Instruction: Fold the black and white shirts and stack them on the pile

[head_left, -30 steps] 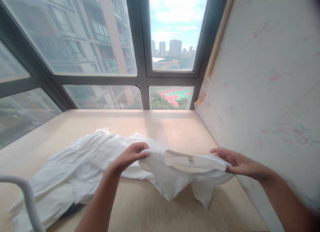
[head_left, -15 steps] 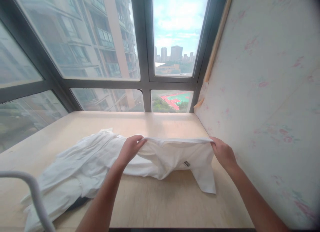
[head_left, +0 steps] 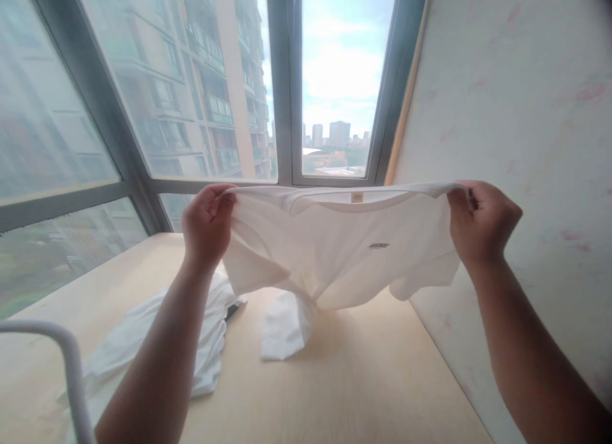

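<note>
A white T-shirt is stretched out between my two hands, raised above a pale wooden surface. My left hand pinches it at one shoulder. The other shoulder is gripped by my right hand. Its neckline faces up, with a small label inside the collar and a small dark print on the chest. The lower part hangs in folds, and a white end of cloth lies on the wood beneath it. More white clothing lies crumpled at the left, partly hidden behind my left forearm.
A grey-framed window stands behind the wooden surface. On the right rises a wall with faded flower wallpaper. A curved pale tube juts in at the lower left. Something dark shows by the clothing pile.
Both hands have risen and moved farther apart, lifting the T-shirt off the surface and spreading it open. Its collar and chest print now show. The view has tilted upward a little.
</note>
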A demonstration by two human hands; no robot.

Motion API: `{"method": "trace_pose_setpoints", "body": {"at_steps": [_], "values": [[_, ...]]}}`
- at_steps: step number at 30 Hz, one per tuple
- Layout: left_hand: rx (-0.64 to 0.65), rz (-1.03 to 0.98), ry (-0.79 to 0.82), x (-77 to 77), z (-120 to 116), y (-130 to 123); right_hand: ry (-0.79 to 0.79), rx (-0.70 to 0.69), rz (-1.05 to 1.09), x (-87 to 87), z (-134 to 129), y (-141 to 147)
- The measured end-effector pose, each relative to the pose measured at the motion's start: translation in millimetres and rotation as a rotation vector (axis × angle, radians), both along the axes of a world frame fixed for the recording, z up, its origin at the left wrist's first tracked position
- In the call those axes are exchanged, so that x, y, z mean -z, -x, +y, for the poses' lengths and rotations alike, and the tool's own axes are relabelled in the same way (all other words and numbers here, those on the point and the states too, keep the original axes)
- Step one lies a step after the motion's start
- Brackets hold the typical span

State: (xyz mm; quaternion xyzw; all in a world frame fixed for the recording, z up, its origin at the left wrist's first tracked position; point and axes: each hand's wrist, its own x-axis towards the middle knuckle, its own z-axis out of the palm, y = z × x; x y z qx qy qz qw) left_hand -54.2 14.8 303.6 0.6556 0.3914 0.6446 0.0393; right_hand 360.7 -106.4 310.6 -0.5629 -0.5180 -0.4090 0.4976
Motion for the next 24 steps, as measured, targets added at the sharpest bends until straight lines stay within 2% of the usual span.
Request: {"method": "trace_pose_setpoints", "body": {"at_steps": [2,4,8,11,14,16,17,19,21,24], "values": [[-0.145,0.041,-0.203,-35.0,-10.9,2.4,-0.045,0.053,-0.07,-37.0,-1.9,0.2],[-0.274,0.081,-0.339,-69.2,-17.6,7.7,-0.073,0.097,-0.124,-73.2,-4.4,-1.6],[-0.362,0.119,-0.434,-128.8,-15.6,19.9,-0.095,0.15,-0.191,-130.5,-1.3,-11.8],[-0.385,0.197,-0.451,-158.1,0.9,24.8,-0.051,0.139,-0.2,-156.0,16.7,-20.8],[-0.441,0.325,-0.401,-165.7,34.2,23.2,0.005,0.16,-0.268,-164.8,54.3,-26.8],[-0.477,0.439,-0.285,-153.4,65.5,18.0,0.072,0.187,-0.282,-156.5,91.0,-30.5],[-0.477,0.508,-0.203,-141.1,83.0,14.3,0.13,0.202,-0.278,-146.4,111.9,-32.8],[-0.438,0.654,-0.033,-103.9,119.2,5.3,0.291,0.22,-0.261,-112.1,155.6,-38.4],[-0.378,0.766,0.107,-52.3,153.7,-4.9,0.467,0.204,-0.25,-58.8,197.3,-44.6],[-0.332,0.817,0.319,42.0,196.2,-19.9,0.696,0.115,-0.225,48.7,247.3,-51.8]]}}
